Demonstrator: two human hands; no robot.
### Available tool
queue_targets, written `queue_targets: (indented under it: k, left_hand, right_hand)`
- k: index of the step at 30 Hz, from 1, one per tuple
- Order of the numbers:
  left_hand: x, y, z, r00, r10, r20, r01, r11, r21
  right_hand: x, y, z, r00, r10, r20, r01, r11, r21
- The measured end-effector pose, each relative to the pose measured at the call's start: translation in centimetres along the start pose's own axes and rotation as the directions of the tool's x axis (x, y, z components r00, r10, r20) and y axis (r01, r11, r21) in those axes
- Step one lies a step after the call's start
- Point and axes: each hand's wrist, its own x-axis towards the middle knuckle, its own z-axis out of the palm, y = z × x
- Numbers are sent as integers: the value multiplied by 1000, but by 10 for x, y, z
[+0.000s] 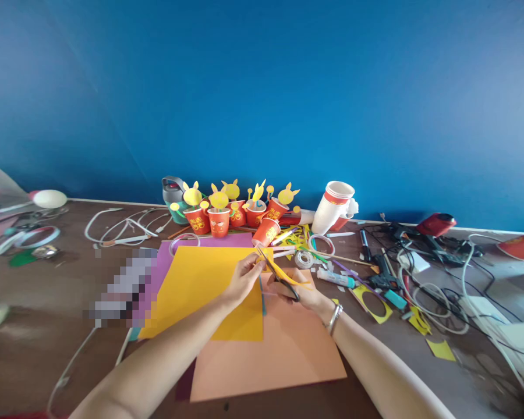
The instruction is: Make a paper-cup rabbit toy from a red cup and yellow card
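Note:
My left hand [244, 278] pinches a thin curved piece of yellow paper [283, 274] near its end. My right hand [297, 295] grips black-handled scissors [276, 274] by the loops, and the blades reach up and left into the yellow paper, close to my left fingertips. Both hands hover above a sheet of peach card [266, 355] and a sheet of yellow card [201, 291], which overlap a purple sheet [174, 262]. A bangle circles my right wrist.
Red paper cups [218, 222] with yellow rabbit-shaped cutouts stand at the back, beside a grey-lidded bottle [172, 198] and white stacked cups [334, 206]. A tape roll [304, 259], a glue tube [335, 278] and tangled cables [436, 291] lie to the right. White cords [122, 227] lie at back left.

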Motion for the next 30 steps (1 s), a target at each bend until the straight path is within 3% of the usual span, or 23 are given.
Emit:
queue_targets:
  k: [18, 23, 30]
  left_hand:
    - [0, 0, -2, 999, -42, 17, 42, 999, -4]
    - [0, -6, -4, 996, -72, 56, 75, 996, -50]
    - [-1, -3, -4, 995, -81, 52, 83, 996, -26]
  right_hand:
    - [-3, -10, -4, 997, -44, 67, 45, 999, -20]
    - [-7, -20, -7, 997, -17, 81, 23, 997, -79]
    - [-7, -16, -13, 995, 33, 99, -20, 992, -123]
